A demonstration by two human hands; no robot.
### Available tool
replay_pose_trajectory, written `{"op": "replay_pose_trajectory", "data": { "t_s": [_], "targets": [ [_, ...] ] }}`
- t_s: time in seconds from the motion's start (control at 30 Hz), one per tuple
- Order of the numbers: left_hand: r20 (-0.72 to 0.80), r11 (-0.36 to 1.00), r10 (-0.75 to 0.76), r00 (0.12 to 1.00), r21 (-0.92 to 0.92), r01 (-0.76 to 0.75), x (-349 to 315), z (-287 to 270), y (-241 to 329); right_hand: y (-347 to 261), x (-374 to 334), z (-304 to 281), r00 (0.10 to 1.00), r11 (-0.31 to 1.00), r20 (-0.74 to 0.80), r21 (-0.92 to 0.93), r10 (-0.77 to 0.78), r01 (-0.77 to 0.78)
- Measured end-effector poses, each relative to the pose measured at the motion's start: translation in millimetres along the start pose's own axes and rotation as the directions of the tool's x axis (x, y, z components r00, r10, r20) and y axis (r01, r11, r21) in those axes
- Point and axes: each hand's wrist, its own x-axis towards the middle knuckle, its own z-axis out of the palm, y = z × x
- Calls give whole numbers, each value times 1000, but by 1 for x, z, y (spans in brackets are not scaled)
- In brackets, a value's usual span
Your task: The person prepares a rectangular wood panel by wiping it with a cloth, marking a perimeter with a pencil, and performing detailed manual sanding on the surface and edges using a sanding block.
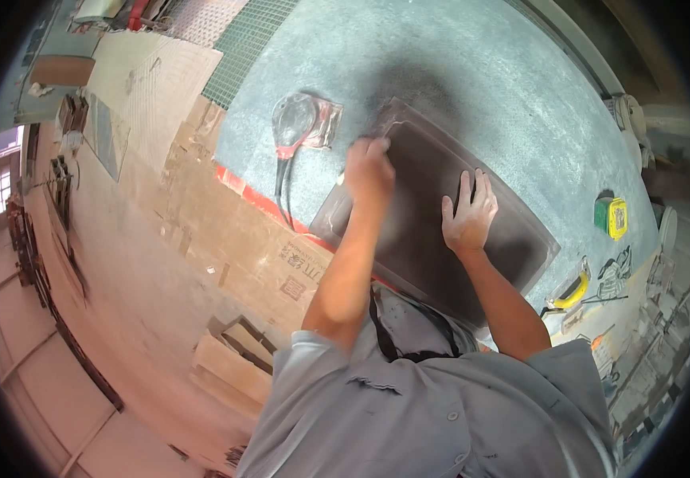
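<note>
A dark brown rectangular panel (416,207) with a paler border lies at a slant on the dusty blue-green work surface, close in front of my body. My left hand (370,177) is curled closed over its left part. A bit of something pale shows beside those fingers, too little to name. On the right part of the panel my right hand (472,219) rests flat, fingers stretched out and dusted with white powder. Left of the panel sits a dusty round-headed power tool (294,119), its black cord running toward me, with a dusty square piece (325,123) beside it.
A green and yellow box (611,217) stands at the right of the surface. Nearer me lie a yellow-handled tool (574,291) and a dark tangle (614,272). Brown cardboard (241,239) spreads on the left, below a green mesh mat (245,52). Dark dust (424,84) covers the surface beyond the panel.
</note>
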Motion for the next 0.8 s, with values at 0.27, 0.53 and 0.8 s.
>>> {"op": "replay_pose_trajectory", "data": {
  "t_s": [0.27, 0.53, 0.8],
  "targets": [
    [-20, 905, -400, 916, 149, 398, -189, -123, -63, 2, -7, 3, 999, 1000, -32, -2, 1, -1],
    [-93, 859, -365, 926, 349, 373, -159, -102, -27, 2, -8, 6, 999, 1000, -39, -3, -19, 19],
    [-91, 890, -285, 954, 344, 299, -140, -103, -28, 0, -13, 4, 999, 1000, -39, -6, -30, 29]
  ]
}}
